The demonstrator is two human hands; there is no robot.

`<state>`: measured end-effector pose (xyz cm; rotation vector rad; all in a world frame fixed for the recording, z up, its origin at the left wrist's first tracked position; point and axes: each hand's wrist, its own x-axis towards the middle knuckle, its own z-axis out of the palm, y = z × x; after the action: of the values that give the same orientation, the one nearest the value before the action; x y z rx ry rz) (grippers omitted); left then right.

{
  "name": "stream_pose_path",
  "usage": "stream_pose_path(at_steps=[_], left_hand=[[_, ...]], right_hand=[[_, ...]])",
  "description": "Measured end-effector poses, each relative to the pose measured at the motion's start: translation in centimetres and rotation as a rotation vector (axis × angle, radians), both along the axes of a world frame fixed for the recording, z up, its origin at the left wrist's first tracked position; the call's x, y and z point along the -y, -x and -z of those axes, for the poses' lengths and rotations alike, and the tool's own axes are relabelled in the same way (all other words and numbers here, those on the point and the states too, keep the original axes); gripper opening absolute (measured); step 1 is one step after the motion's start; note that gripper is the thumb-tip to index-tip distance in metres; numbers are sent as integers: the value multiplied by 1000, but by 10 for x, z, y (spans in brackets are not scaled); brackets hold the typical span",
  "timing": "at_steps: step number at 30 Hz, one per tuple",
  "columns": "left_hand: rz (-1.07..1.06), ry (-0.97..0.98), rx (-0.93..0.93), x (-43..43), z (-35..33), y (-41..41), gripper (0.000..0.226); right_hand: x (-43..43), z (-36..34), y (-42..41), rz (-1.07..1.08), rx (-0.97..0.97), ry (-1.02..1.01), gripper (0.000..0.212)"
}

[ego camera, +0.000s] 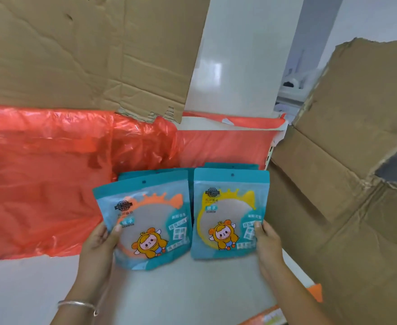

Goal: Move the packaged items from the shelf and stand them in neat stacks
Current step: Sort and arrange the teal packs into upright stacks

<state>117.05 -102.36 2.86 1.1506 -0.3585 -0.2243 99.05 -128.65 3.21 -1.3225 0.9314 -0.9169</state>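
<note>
The left hand [99, 240] grips the orange-ringed mirror packet [146, 221] by its lower left edge; the right hand [266, 240] grips the yellow-ringed packet [228, 214] at its lower right. Both stand on the white shelf [192, 289], more teal packets [230, 165] behind. Red plastic sheeting [40, 172] lies beyond the left hand, cardboard [345, 172] beside the right.

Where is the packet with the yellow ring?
The yellow-ring packet stands right of the orange-ring packet, held by the right hand, before the red plastic sheet.
</note>
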Motion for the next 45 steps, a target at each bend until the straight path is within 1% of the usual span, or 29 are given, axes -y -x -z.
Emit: stream_pose_path(at_steps=[6,8,11,14,17,20,22,24,30,34,39,41,45], left_hand=[[-57,11,-47,19,5,0,28],[-70,10,-57,26,7,-2,25],[-89,-17,-46,33,13,-8,22],[-138,-67,-47,35,21,-14,24],[-231,-169,17,38,28,-19,22],[-329,-353,126,40,27,-26,22],[-344,-419,179,40,23,-31,19],[-359,-472,235,40,19,-34,18],[-449,-492,294,46,14,-40,23],[-512,-504,290,47,17,-41,31],[-481,-567,237,47,26,-42,47],[-455,-564,209,46,28,-41,48],[-414,-564,239,43,32,-41,43]], right_hand=[[33,11,-21,-22,3,-53,23],[41,15,-26,-43,-9,-56,22],[52,23,-30,-64,-42,-41,21],[62,29,-36,-76,-90,-3,21],[71,31,-41,-92,-116,30,22],[75,35,-45,-92,-110,34,17],[77,39,-48,-89,-114,37,16],[79,44,-51,-81,-124,34,19],[82,49,-56,-70,-150,24,27],[83,48,-56,-76,-172,15,23],[74,49,-52,-85,-182,1,22],[71,50,-50,-78,-171,-4,21],[70,55,-51,-78,-172,21,31]])
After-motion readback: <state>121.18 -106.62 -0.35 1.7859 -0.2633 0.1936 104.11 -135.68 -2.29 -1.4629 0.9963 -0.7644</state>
